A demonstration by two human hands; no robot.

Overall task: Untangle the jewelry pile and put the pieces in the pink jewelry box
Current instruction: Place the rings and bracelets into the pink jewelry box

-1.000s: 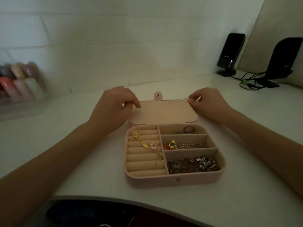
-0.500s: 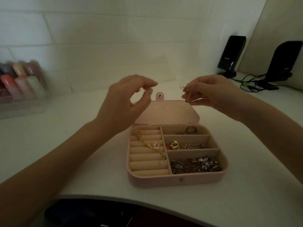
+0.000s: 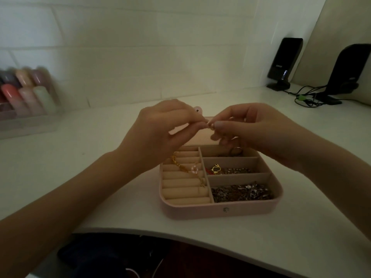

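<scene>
Your left hand and right hand both pinch 1 small piece between fingertips; the pink jewelry box lies open directly below them.

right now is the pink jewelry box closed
No, the pink jewelry box sits open on the table, its lid laid back and its compartments of jewelry showing.

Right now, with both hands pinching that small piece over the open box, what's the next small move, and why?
Probably lower the piece into the box's rear right compartment. Both the left hand and right hand pinch it directly above the open lid, and that compartment, holding only a ring, looks to have the most room.
</scene>
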